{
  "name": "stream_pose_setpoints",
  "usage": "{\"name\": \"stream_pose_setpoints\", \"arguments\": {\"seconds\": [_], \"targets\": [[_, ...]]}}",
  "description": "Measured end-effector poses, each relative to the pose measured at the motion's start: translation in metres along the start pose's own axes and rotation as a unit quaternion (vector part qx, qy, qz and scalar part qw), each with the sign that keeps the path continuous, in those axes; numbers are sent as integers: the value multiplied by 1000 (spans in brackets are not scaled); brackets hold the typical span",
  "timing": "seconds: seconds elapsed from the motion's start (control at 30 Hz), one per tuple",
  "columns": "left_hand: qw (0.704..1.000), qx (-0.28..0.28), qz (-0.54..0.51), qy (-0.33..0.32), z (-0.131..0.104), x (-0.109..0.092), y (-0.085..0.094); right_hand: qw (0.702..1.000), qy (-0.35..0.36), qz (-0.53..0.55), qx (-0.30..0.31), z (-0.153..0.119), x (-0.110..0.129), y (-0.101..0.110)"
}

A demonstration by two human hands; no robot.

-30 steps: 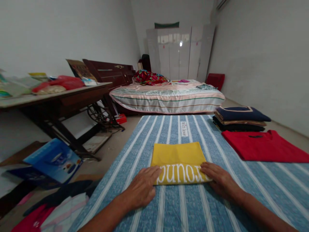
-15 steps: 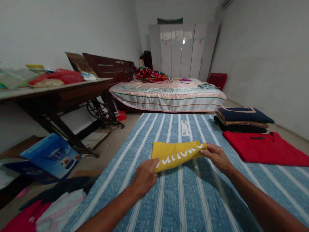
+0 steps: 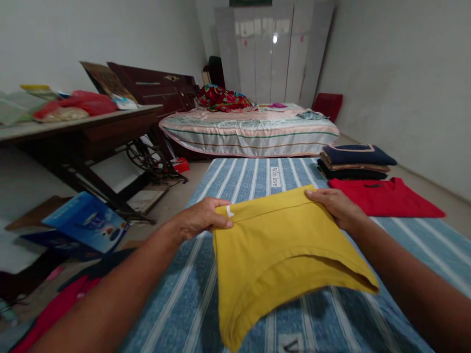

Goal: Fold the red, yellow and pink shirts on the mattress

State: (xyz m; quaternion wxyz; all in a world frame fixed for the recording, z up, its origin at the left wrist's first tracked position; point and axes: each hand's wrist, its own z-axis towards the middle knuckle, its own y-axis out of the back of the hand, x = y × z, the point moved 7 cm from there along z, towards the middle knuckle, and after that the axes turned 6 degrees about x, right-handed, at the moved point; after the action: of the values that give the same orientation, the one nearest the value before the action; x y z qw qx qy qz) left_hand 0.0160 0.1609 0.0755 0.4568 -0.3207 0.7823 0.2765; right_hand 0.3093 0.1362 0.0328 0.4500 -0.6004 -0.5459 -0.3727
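The yellow shirt point(image 3: 272, 225) is held up over the middle of the striped sheet point(image 3: 176, 304), its far edge stretched between both hands and its near part drooping toward the sheet; I cannot tell whether the lowest fold touches it. The left hand point(image 3: 200, 215) grips the far left corner, thumb on top, beside a scrap of white print. The right hand point(image 3: 336, 206) pinches the far right corner, with some fingers hidden by the cloth. A curved, partly gaping edge runs along the near side of the yellow shirt.

On the sheet's right part lies a flat red shirt point(image 3: 386, 198), and just beyond it, at the sheet's far right corner, a stack point(image 3: 355, 162) of folded clothes with navy on top. A "With love" label point(image 3: 275, 177) shows near the sheet's far edge. Past that edge is a bed point(image 3: 253, 130). Left of the sheet are a table point(image 3: 121, 117) and, lower, a blue box point(image 3: 88, 223).
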Motion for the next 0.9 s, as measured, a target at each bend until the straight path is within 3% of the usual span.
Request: {"name": "stream_pose_setpoints", "arguments": {"seconds": [0.1, 0.2, 0.4, 0.6, 0.73, 0.9], "targets": [[992, -35, -79, 93, 33, 67, -3, 995, -80, -44, -34, 19, -54, 9], [981, -111, -125, 103, 46, 104, -1, 994, -83, -62, -43, 31, -82, 19], [972, -130, -155, 117, 26, 109, -10, 993, -93, -66, -2, 24, -88, 32], [972, -65, -163, 156, 9, 116, -37, 990, -123, -61, 42, 2, -97, 26], [972, -55, -169, 154, 3, 124, -49, 989, -132, -60, 27, -4, -102, 25], [973, -106, -158, 132, 2, 130, -51, 990, -120, -77, -9, -4, -102, 25]]}}
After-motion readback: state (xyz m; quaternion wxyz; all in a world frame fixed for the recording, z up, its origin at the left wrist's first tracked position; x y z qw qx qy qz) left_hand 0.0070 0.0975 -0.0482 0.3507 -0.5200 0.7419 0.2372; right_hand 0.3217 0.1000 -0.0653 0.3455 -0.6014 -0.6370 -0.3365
